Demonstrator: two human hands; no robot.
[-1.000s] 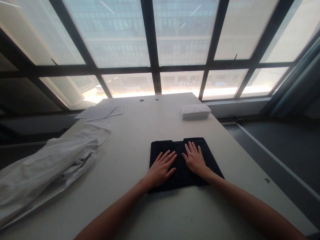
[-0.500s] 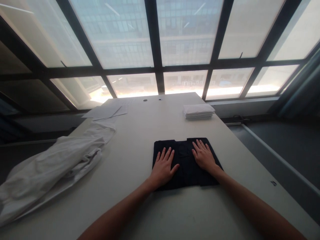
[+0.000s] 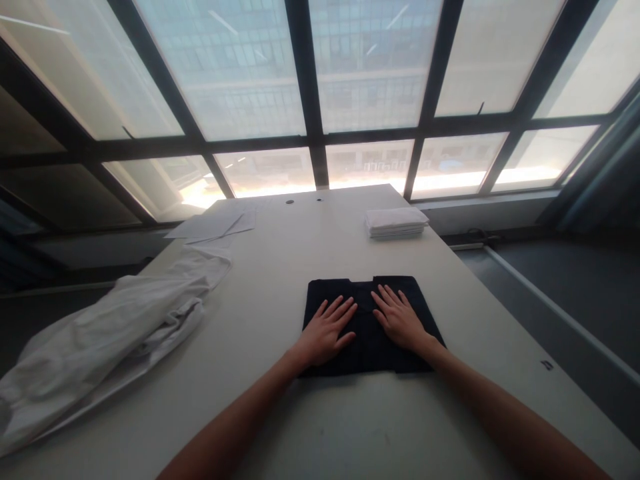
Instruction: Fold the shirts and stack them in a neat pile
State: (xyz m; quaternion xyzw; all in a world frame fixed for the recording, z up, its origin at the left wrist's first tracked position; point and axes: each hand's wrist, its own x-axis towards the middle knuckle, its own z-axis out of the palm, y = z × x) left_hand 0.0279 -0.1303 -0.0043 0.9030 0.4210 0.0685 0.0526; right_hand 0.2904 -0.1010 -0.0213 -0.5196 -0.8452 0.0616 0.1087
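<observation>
A dark, folded piece of cloth (image 3: 367, 353) lies flat on the white table (image 3: 280, 287), its sides folded in towards the middle. My left hand (image 3: 327, 330) rests palm down on its left half, fingers stretched out and thumb apart. On the right half lies my right hand (image 3: 399, 319), also flat with fingers spread. Both hands touch the cloth from above without gripping it. The parts of the cloth beneath my palms are hidden.
Crumpled white cloth (image 3: 110, 340) spreads along the table's left side. Beyond it lie sheets of white paper (image 3: 215, 223). A neat stack of folded white cloth (image 3: 397, 223) sits near the far right edge. Large windows (image 3: 370, 67) rise behind the table.
My right hand has slid left towards the middle of the dark cloth. My left hand's fingers have shifted slightly to the right. The cloth stays nearly in place.
</observation>
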